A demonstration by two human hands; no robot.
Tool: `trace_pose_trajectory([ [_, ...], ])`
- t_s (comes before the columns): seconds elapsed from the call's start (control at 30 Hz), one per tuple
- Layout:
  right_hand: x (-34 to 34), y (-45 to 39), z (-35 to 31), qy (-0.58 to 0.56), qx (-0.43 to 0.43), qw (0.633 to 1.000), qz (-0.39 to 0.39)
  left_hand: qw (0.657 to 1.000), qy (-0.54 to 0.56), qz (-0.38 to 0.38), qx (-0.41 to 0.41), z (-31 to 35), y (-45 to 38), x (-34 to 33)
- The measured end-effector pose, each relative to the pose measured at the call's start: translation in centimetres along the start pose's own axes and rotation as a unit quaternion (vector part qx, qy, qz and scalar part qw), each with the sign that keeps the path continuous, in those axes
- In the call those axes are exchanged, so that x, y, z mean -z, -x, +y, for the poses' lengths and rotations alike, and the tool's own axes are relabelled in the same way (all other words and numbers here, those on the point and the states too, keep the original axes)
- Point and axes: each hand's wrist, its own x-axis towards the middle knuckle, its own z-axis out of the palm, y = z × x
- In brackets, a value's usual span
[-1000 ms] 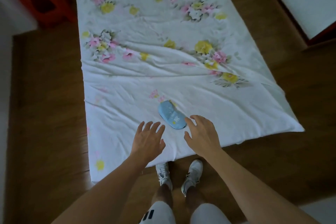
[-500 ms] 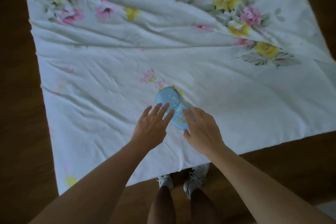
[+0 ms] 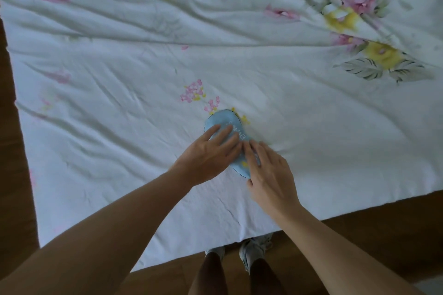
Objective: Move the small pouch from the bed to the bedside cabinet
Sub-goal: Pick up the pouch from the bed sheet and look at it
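A small light-blue pouch [image 3: 224, 120] with white print lies flat on the bed's white floral sheet [image 3: 119, 93], near the foot edge. My left hand [image 3: 206, 155] rests palm down on the pouch's left side, fingers laid across it. My right hand [image 3: 268, 172] covers the pouch's lower right end, fingers flat and touching the left hand's fingertips. Neither hand has closed around the pouch; only its far end and a strip between the hands show. The bedside cabinet is out of view.
The wrinkled sheet fills most of the view, with pink and yellow flowers at the top. Brown wooden floor [image 3: 383, 235] runs along the foot edge and the left side. My shoes [image 3: 254, 249] stand at the bed's edge.
The view has moved closer to the bed. Both hands have slid forward from beside the pouch onto it and now lie on top of it.
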Motion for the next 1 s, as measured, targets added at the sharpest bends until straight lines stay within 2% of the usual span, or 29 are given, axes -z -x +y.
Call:
trace_pose_trajectory([
  [0.13, 0.3, -0.2, 0.5, -0.032, -0.004, 0.999, 0.041, 1.0, 0.018, 0.005, 0.02, -0.1, -1.6, 0.9],
  [0.23, 1.9, -0.7, 0.8, -0.084, -0.052, 0.995, 0.031, 0.991, 0.086, -0.031, 0.098, 0.1, -3.1, 2.6],
  [0.33, 4.9, -1.0, 1.4, -0.18, -0.115, 0.977, 0.001, 0.964, 0.168, -0.102, 0.178, -0.2, -3.7, 4.3],
  [0.43, 8.8, -1.2, 2.0, -0.289, -0.148, 0.946, -0.026, 0.917, 0.298, -0.118, 0.238, -0.5, -2.9, 7.6],
  [0.5, 12.2, -1.1, 2.0, -0.353, -0.16, 0.921, -0.034, 0.854, 0.409, -0.13, 0.293, -0.7, -1.9, 10.5],
  [0.6, 17.7, -0.9, 1.3, -0.427, -0.163, 0.889, -0.009, 0.71, 0.591, -0.139, 0.356, -0.9, -0.2, 15.7],
  [0.67, 21.3, -0.4, 0.3, -0.477, -0.163, 0.863, 0.008, 0.634, 0.674, -0.118, 0.361, -0.6, 0.9, 19.1],
  [0.73, 24.8, 0.5, -0.8, -0.539, -0.166, 0.826, 0.017, 0.581, 0.723, -0.09, 0.362, -0.1, 1.9, 22.5],
  [0.9, 31.4, 3.5, -3.7, -0.693, -0.189, 0.696, -0.024, 0.423, 0.829, -0.023, 0.365, 2.0, 3.6, 31.1],
  [1.0, 34.4, 5.1, -5.8, -0.722, -0.207, 0.657, -0.058, 0.357, 0.863, 0.002, 0.357, 3.0, 5.0, 35.5],
])
